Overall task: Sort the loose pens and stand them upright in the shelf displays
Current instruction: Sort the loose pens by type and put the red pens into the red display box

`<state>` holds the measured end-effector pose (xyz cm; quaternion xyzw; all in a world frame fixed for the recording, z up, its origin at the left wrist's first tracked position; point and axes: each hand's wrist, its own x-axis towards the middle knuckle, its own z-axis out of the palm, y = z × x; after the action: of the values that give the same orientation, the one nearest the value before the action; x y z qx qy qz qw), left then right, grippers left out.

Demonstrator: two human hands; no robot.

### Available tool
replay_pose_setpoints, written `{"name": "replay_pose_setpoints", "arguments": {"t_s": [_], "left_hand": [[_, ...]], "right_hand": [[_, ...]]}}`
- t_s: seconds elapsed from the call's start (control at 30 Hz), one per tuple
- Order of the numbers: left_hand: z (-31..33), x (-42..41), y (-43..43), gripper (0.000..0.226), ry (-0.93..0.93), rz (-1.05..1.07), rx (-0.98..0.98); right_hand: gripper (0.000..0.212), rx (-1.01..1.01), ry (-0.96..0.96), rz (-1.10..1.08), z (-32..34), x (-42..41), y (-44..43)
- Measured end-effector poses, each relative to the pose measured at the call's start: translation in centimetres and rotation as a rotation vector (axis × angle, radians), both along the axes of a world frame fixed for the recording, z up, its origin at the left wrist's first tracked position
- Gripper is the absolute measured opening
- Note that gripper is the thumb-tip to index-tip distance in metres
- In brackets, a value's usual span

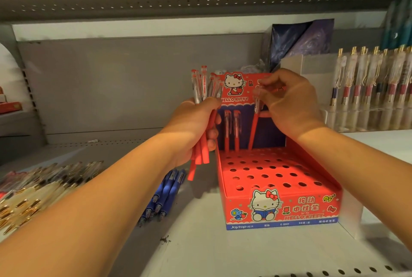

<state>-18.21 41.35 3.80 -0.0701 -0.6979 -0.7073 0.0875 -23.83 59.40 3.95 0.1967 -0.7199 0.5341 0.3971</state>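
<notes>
A red Hello Kitty display box with a perforated insert stands on the shelf. Two red pens stand upright in its back row. My left hand grips a bundle of red pens just left of the box, caps up. My right hand pinches one red pen near its clear top; its lower end reaches down to the back row of holes, tilted slightly.
Several blue pens lie loose on the shelf left of the box. A pile of clear and gold pens lies at the far left. A clear display of upright pens stands at the right. A dark box stands behind.
</notes>
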Motion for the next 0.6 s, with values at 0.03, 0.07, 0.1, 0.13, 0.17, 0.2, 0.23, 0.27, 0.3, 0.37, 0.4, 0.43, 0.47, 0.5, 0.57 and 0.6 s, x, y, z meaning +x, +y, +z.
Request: {"name": "replay_pose_setpoints", "arguments": {"t_s": [0.03, 0.07, 0.1, 0.13, 0.17, 0.2, 0.23, 0.27, 0.3, 0.37, 0.4, 0.43, 0.47, 0.5, 0.57, 0.6], "left_hand": [[0.0, 0.0, 0.0, 0.026, -0.005, -0.002, 0.001], [0.0, 0.0, 0.0, 0.025, -0.006, -0.005, 0.006], [0.0, 0.0, 0.0, 0.025, -0.003, -0.006, 0.012], [0.0, 0.0, 0.0, 0.024, 0.006, -0.005, 0.018], [0.0, 0.0, 0.0, 0.023, 0.020, -0.003, 0.018], [0.0, -0.1, 0.1, 0.021, 0.038, -0.003, 0.012], [-0.1, -0.1, 0.1, 0.020, 0.060, -0.005, 0.004], [-0.2, -0.1, 0.1, 0.018, 0.083, -0.009, -0.004], [-0.3, -0.1, 0.1, 0.016, 0.104, -0.014, -0.011], [-0.4, -0.2, 0.1, 0.016, 0.128, -0.022, -0.017], [-0.4, -0.2, 0.1, 0.015, 0.133, -0.027, -0.012], [-0.4, -0.2, 0.1, 0.014, 0.136, -0.032, -0.003], [-0.3, -0.1, 0.0, 0.013, 0.138, -0.037, 0.002], [-0.3, -0.1, 0.0, 0.012, 0.138, -0.041, 0.001], [-0.4, 0.0, 0.0, 0.010, 0.137, -0.049, -0.016], [-0.4, 0.0, 0.0, 0.009, 0.136, -0.055, -0.025]], "right_hand": [[0.026, -0.009, -0.007, 0.005, 0.0, 0.1, -0.1], [0.027, -0.013, -0.013, 0.011, 0.0, 0.2, -0.2], [0.028, -0.003, -0.019, 0.009, -0.1, 0.3, -0.3], [0.028, 0.017, -0.026, 0.003, -0.1, 0.3, -0.3], [0.028, 0.032, -0.036, 0.002, -0.2, 0.4, -0.4], [0.027, 0.032, -0.056, 0.017, -0.2, 0.4, -0.4], [0.025, 0.019, -0.086, 0.041, -0.3, 0.4, -0.4], [0.020, 0.008, -0.127, 0.068, -0.4, 0.4, -0.4], [0.014, 0.013, -0.170, 0.088, -0.6, 0.3, -0.4], [0.011, 0.087, -0.253, 0.111, -0.9, 0.1, -0.5], [0.015, 0.142, -0.296, 0.118, -1.0, 0.1, -0.6], [0.019, 0.186, -0.337, 0.126, -1.2, 0.0, -0.6], [0.022, 0.217, -0.367, 0.128, -1.2, 0.0, -0.6], [0.024, 0.238, -0.380, 0.122, -1.1, 0.0, -0.5], [0.027, 0.259, -0.382, 0.104, -1.0, -0.1, -0.3], [0.027, 0.269, -0.373, 0.090, -0.9, 0.0, -0.2]]}}
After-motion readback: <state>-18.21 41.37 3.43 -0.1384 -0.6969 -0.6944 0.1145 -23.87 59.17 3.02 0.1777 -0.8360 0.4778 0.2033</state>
